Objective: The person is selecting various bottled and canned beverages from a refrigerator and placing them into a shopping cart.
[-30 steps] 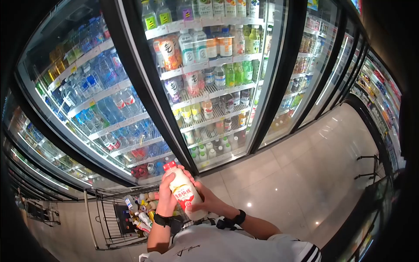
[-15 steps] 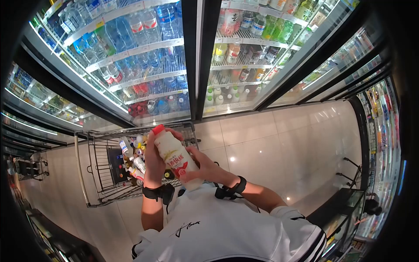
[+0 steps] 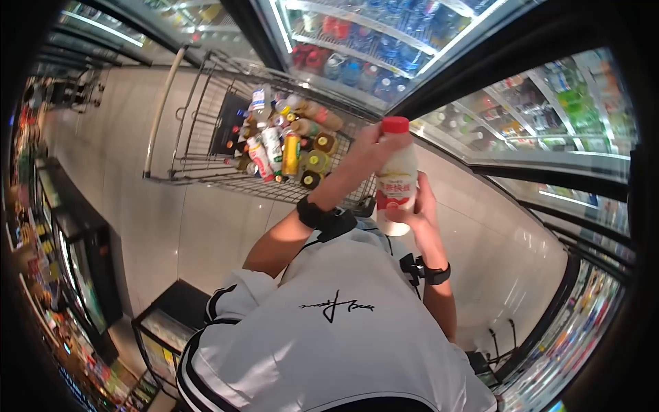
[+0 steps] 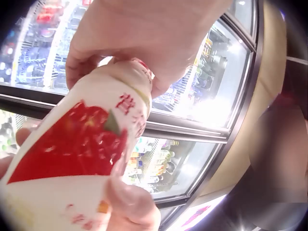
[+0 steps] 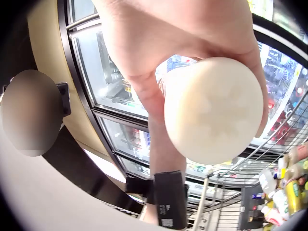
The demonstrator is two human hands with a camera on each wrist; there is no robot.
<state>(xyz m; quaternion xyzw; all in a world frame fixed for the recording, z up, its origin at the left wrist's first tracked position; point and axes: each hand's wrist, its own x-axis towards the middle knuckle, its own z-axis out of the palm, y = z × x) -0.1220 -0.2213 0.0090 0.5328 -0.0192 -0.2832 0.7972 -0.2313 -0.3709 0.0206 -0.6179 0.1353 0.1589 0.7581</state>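
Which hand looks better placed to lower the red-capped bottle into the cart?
Probably the left: the left hand grips the bottle near its cap, on the side nearer the cart. The right hand holds it lower down, on the side away from the cart.
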